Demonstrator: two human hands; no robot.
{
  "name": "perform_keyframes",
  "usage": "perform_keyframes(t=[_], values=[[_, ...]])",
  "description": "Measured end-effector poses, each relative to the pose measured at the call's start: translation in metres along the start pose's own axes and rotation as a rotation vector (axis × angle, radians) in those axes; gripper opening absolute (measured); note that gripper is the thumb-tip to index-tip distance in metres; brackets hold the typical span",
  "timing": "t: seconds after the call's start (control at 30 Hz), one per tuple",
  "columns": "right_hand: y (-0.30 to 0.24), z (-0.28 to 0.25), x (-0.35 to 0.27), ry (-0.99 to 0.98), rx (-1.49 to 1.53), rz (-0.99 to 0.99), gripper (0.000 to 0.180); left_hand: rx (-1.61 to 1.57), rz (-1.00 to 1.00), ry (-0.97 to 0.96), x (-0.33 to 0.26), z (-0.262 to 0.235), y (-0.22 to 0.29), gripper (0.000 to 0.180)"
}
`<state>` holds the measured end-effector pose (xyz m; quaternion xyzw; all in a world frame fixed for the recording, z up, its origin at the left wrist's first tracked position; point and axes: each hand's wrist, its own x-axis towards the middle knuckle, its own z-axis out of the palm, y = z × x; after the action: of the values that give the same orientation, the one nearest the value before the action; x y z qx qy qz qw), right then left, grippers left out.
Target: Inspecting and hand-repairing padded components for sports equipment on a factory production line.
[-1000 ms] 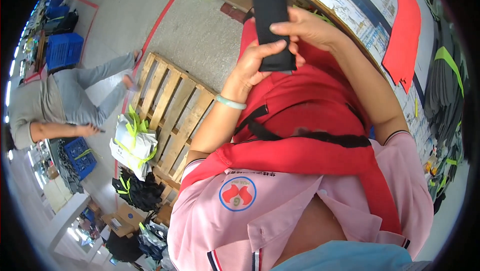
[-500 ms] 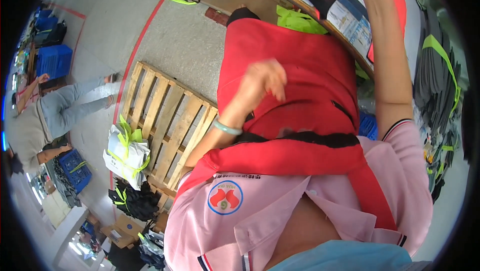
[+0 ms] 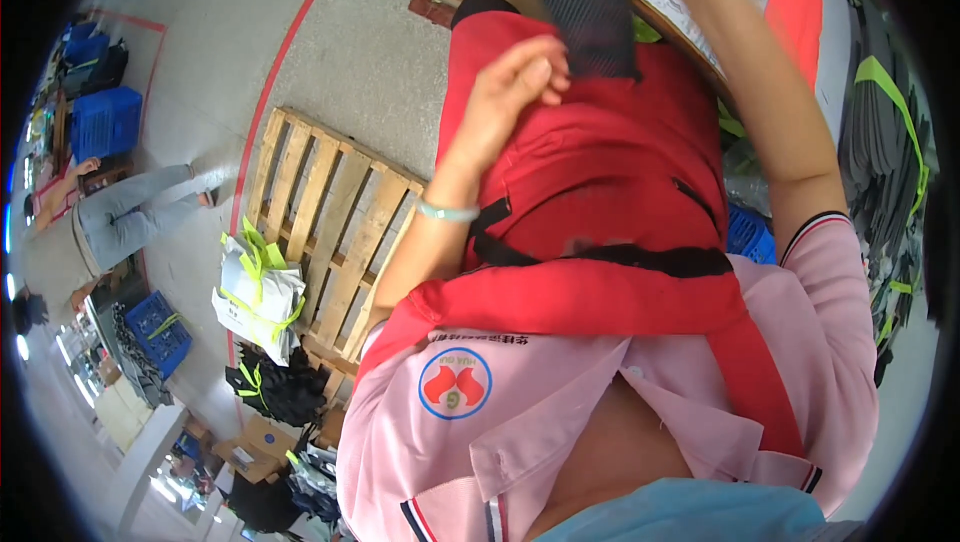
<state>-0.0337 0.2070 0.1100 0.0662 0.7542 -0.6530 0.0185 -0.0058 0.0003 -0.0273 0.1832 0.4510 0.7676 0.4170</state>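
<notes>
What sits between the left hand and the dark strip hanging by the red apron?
Nothing visible. The left hand is open just left of the dark strip, with only the red apron behind them. The strip's top and the right hand run out of view at the upper edge.

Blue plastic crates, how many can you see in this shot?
3, maybe more hidden: one blue crate far left on the floor, one lower left, and one partly hidden beside the red apron.
</notes>
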Motion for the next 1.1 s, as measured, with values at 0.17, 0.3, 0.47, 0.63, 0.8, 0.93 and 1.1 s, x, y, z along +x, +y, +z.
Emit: perform_keyframes(t=[0.17,0.3,0.47,0.63,0.8,0.93,1.1], values=[[0.040,0.047,-0.007,0.034,0.065,-0.037,0.036,-0.216,-0.087,0.145,0.028,0.013,0.033,0.025],[0.069,0.030,-0.039,-0.092,0.127,-0.061,0.044,-0.508,-0.045,0.281,0.025,-0.025,0.035,0.022],[0.097,0.057,-0.063,-0.089,0.495,0.161,0.052,-0.510,-0.040,0.318,0.025,-0.021,0.010,0.032],[0.122,0.084,-0.069,0.078,0.531,0.277,0.041,-0.421,0.021,0.428,0.026,-0.005,-0.010,0.027],[0.126,0.100,-0.081,0.079,0.426,0.508,0.034,-0.383,-0.019,0.476,0.014,-0.007,-0.011,0.018],[0.141,0.089,-0.092,0.011,-0.010,0.379,0.010,-0.354,-0.001,0.469,0.008,-0.007,-0.016,0.020],[0.149,0.037,-0.089,0.136,-0.265,0.155,0.024,-0.296,0.084,0.461,0.012,-0.031,0.001,0.023]])
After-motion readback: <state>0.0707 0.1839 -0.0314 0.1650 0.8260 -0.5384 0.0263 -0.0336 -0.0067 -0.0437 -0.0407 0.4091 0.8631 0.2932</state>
